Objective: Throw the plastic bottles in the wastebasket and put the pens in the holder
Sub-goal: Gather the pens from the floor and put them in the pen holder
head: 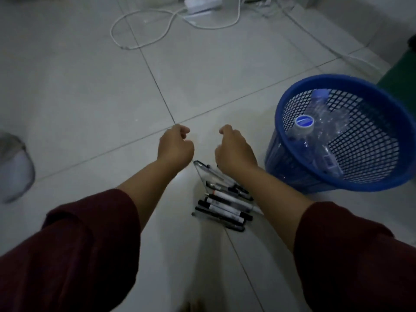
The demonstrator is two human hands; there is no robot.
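Observation:
A blue mesh wastebasket (292, 154) stands on the tiled floor at the right, with clear plastic bottles (315, 131) inside it, one showing a blue cap. Several black and white pens (225, 208) lie in a clear holder (209, 174) resting flat on the floor in front of me, partly hidden by my right wrist. My left hand (175, 147) hovers just left of the holder, fingers curled with nothing in them. My right hand (234, 149) hovers over the holder's far end, fingers also curled and empty.
White cables (144, 23) loop across the floor at the back, near a white power strip (202, 4). A grey-white object (13, 167) sits at the left edge. A dark green bin (403, 75) stands behind the wastebasket.

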